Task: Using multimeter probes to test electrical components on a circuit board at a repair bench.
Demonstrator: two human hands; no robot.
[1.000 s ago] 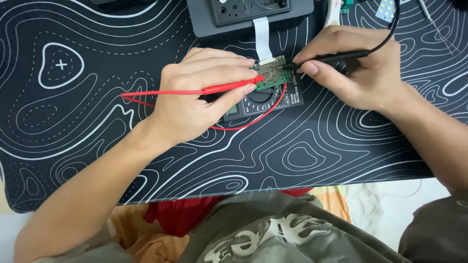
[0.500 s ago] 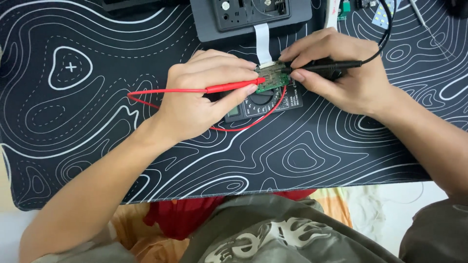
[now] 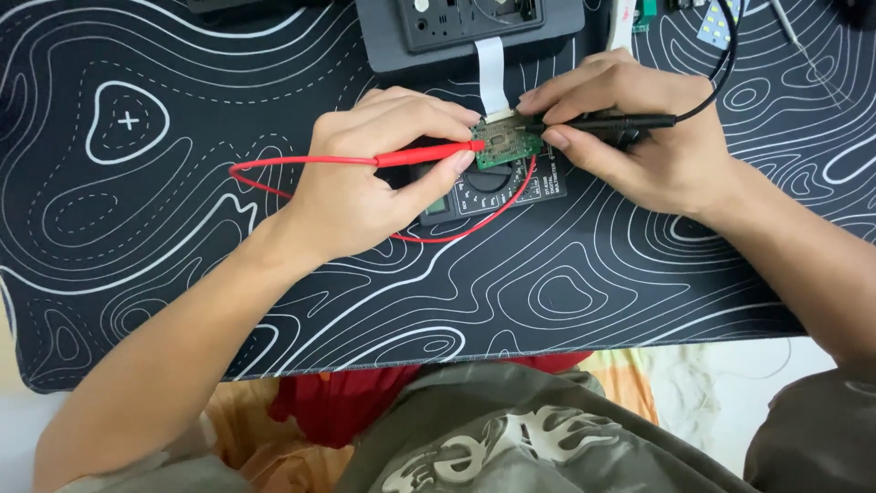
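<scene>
1. Landmark: small green circuit board, sitting on top of a black multimeter on a black desk mat with white contour lines.
2. Nearest the camera, below the board: grey printed shirt and red cloth past the mat's near edge.
3. Left hand, left of the board: fingers curled closed around a red probe, pen-style grip. Probe tip reaches the board's left edge.
4. Red lead runs left from the probe, loops back and passes under the hand, then curves along the multimeter's near side just below the board.
5. Right hand, right of the board: fingers pinched closed on a black probe, tip at the board's right edge. Index finger lies over the top of the probe.
6. Black lead goes from the probe's rear up and away, right of and beyond the board.
7. White flat ribbon cable goes from the board's far edge up to a dark grey device beyond it.
8. Far right of the board, at the top edge: small parts on the mat, too small to identify.
</scene>
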